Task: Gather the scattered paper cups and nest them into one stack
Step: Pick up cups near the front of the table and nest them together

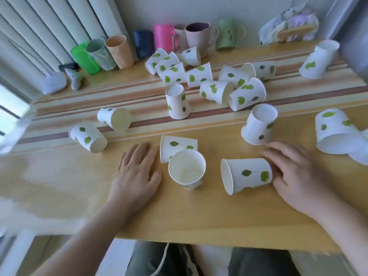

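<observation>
Several white paper cups with green leaf prints lie scattered over the wooden table (59,176). One cup stands upright (186,169) near the front, with another on its side (177,145) just behind it. A third lies on its side (247,175), mouth to the left. My left hand (137,172) rests flat on the table left of the upright cup, fingers spread, holding nothing. My right hand (294,172) lies open with its fingertips touching the base of the sideways cup. An upside-down cup (259,124) stands behind my right hand. A cluster of cups (199,76) lies farther back.
Coloured plastic tumblers (103,53) and mugs (197,37) line the far edge by the radiator. A crumpled plastic bag (288,26) sits at the back right. More cups lie at the far right (334,134) and left (87,136). The table's front edge runs just above my lap.
</observation>
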